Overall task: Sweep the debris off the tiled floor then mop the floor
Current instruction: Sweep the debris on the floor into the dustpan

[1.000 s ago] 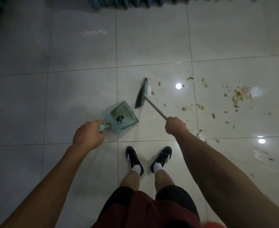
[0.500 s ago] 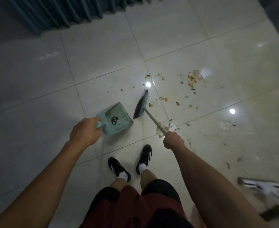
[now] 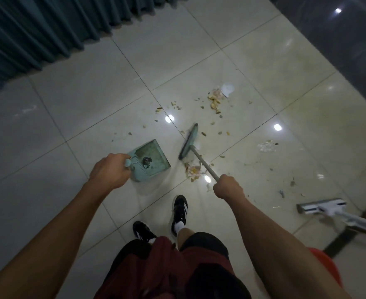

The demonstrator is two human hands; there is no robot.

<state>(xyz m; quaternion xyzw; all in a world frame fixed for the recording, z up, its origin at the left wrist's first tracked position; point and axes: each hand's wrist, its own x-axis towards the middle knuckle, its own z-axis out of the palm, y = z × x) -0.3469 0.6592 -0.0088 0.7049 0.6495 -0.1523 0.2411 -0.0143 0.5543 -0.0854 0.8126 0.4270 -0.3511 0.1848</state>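
Observation:
My left hand (image 3: 109, 170) grips the handle of a pale green dustpan (image 3: 150, 160) that rests on the tiled floor (image 3: 80, 117) with a small dark bit inside. My right hand (image 3: 228, 186) holds the thin handle of a green broom (image 3: 189, 141), whose head touches the floor just right of the dustpan. Crumbs of debris (image 3: 215, 101) lie scattered beyond and right of the broom, and a crumpled scrap pile (image 3: 192, 171) sits under the broom handle. A flat white mop (image 3: 321, 207) lies on the floor at the right.
A teal curtain (image 3: 48, 29) hangs along the far left. A dark wall (image 3: 339, 39) runs along the upper right. My two black shoes (image 3: 179, 210) stand just behind the tools. Something orange-red (image 3: 326, 268) shows at the lower right edge.
The view has turned so the curtain and the mop show more. The broom head has shifted a little to the right, away from the dustpan. Both hands keep their grips.

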